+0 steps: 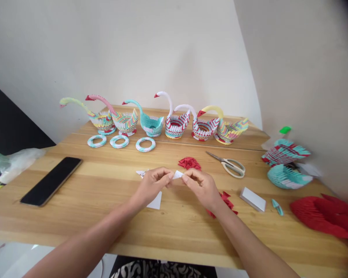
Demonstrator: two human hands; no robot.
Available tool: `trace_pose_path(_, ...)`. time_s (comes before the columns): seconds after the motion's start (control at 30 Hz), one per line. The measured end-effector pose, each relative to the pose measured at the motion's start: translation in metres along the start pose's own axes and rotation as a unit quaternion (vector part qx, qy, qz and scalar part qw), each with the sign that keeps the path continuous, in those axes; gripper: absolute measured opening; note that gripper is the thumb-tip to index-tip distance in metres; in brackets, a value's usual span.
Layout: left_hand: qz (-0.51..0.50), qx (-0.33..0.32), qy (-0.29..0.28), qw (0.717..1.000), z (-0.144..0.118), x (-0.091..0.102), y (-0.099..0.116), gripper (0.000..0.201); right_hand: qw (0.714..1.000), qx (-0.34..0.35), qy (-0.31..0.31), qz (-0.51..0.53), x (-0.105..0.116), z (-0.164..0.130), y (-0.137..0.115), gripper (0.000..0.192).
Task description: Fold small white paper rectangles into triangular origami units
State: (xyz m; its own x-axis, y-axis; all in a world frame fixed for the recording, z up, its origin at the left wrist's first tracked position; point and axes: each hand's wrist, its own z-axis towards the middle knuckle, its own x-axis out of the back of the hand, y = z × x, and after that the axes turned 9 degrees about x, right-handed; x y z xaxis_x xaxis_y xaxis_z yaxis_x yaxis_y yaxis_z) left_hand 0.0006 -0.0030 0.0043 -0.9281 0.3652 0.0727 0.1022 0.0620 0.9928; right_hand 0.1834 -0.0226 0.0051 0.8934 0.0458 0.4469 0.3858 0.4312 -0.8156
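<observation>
My left hand (153,182): fingers curled, pinching one end of the small white paper piece (178,175) above the middle of the table (104,216).
My right hand (201,185): thumb and forefinger pinching the other end of the same paper piece; both hands meet over it, clear of the wood.
Under my hands: a white paper sheet (156,201) lies flat on the table, partly hidden by my left wrist.
Beside my right wrist: loose red folded pieces (226,199), and towards the right edge a small stack of white paper slips (253,199).
Right edge: a heap of red paper modules (324,216), with teal module bundles (288,177) further back.
Left side: a black phone (51,180) lying flat, screen dark.
Just beyond my hands: another pile of red folded pieces (189,163) and white-handled scissors (230,165), blades closed.
Farther back: three paper rings (120,141) in a row.
Far edge, against the wall: a line of modular origami swans (174,122).
</observation>
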Motion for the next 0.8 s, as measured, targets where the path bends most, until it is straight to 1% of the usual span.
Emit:
trace_pose_path(0.07,-0.010,0.001,-0.009,1.000,0.000,0.000,0.001,0.023,1.000,0.011,-0.001,-0.017,0.000,0.000,-0.002,0.020)
trace_pose_path(0.13,-0.017,0.005,-0.019,1.000,0.001,0.001,0.000,0.022,1.000,0.007,0.003,-0.017,-0.001,-0.001,-0.001,0.019)
trace_pose_path(0.23,-0.020,0.003,-0.015,1.000,0.003,0.000,-0.005,0.020,1.000,-0.015,0.007,0.021,-0.003,-0.001,0.002,0.021)
trace_pose_path(0.3,-0.003,-0.016,0.005,1.000,0.003,-0.002,-0.007,0.017,0.998,-0.029,0.009,0.060,-0.004,-0.001,0.005,0.021)
trace_pose_path(0.37,0.041,-0.046,0.034,0.998,0.001,-0.004,-0.007,0.012,0.995,-0.036,0.016,0.090,-0.005,0.000,0.007,0.023)
trace_pose_path(0.47,0.111,-0.085,0.064,0.988,-0.002,-0.008,-0.006,0.010,0.994,-0.041,0.026,0.100,-0.007,0.000,0.008,0.022)
trace_pose_path(0.57,0.125,-0.094,0.074,0.985,-0.003,-0.009,-0.005,0.011,0.994,-0.040,0.027,0.099,-0.008,-0.001,0.008,0.016)
trace_pose_path(0.63,0.081,-0.072,0.063,0.992,-0.002,-0.009,-0.007,0.011,0.993,-0.034,0.036,0.104,-0.008,-0.001,0.009,0.016)
trace_pose_path(0.7,0.001,-0.032,0.032,0.999,0.000,-0.008,-0.009,0.013,0.993,-0.024,0.041,0.110,-0.009,-0.002,0.011,0.017)
trace_pose_path(0.8,-0.102,0.022,-0.013,0.994,0.003,-0.007,-0.009,0.020,0.993,-0.010,0.038,0.110,-0.009,-0.001,0.013,0.015)
